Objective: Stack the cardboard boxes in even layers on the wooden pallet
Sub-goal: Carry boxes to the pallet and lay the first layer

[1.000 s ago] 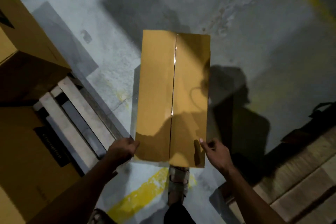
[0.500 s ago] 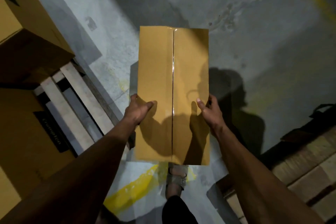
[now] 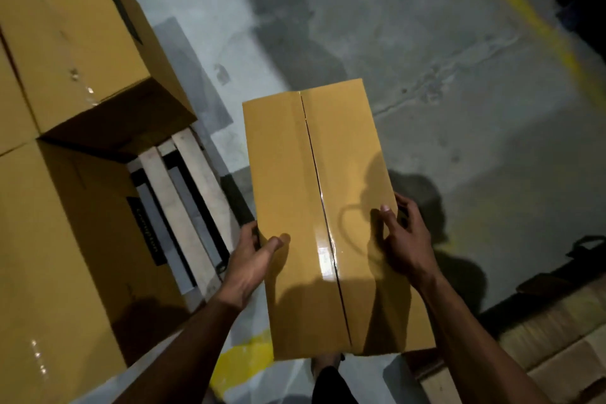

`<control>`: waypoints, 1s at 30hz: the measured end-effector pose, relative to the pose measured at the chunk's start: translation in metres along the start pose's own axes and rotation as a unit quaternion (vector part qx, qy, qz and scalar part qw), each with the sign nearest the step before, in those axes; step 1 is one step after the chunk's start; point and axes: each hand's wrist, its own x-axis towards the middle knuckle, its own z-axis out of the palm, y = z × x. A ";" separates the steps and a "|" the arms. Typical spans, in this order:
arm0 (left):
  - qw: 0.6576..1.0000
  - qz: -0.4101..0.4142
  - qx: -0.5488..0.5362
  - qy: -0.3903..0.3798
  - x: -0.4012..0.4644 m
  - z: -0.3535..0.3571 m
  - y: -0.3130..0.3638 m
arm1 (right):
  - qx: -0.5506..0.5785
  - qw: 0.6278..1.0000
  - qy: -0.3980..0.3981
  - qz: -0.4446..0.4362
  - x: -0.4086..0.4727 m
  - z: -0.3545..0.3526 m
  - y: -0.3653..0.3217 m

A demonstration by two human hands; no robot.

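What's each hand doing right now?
Left hand: holds the cardboard box by its left side, thumb on top.
Right hand: holds the same box by its right side, thumb on top.

Cardboard boxes in view: three closed and whole, namely one held box (image 3: 314, 207), one upper stacked box (image 3: 75, 43) at far left, one lower stacked box (image 3: 65, 256) beneath it; a sliver of a further box shows at the left edge, count uncertain. Wooden pallets: two, one left pallet (image 3: 183, 207) bearing the stack, one right pallet (image 3: 557, 338) at lower right. Hands: two, left hand (image 3: 252, 259), right hand (image 3: 406, 243). Yellow floor lines: two
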 end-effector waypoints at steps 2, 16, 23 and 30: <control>1.000 0.002 -0.016 0.012 -0.015 -0.015 0.000 | -0.010 1.000 -0.009 -0.018 -0.011 0.010 -0.017; 0.990 0.020 -0.095 0.102 -0.063 -0.151 -0.041 | -0.021 0.991 -0.086 -0.097 -0.064 0.146 -0.068; 0.981 0.023 -0.122 0.146 -0.069 -0.204 -0.072 | -0.055 0.987 -0.099 -0.111 -0.080 0.210 -0.069; 0.976 0.032 -0.139 0.166 -0.061 -0.235 -0.091 | -0.082 0.983 -0.120 -0.115 -0.086 0.257 -0.080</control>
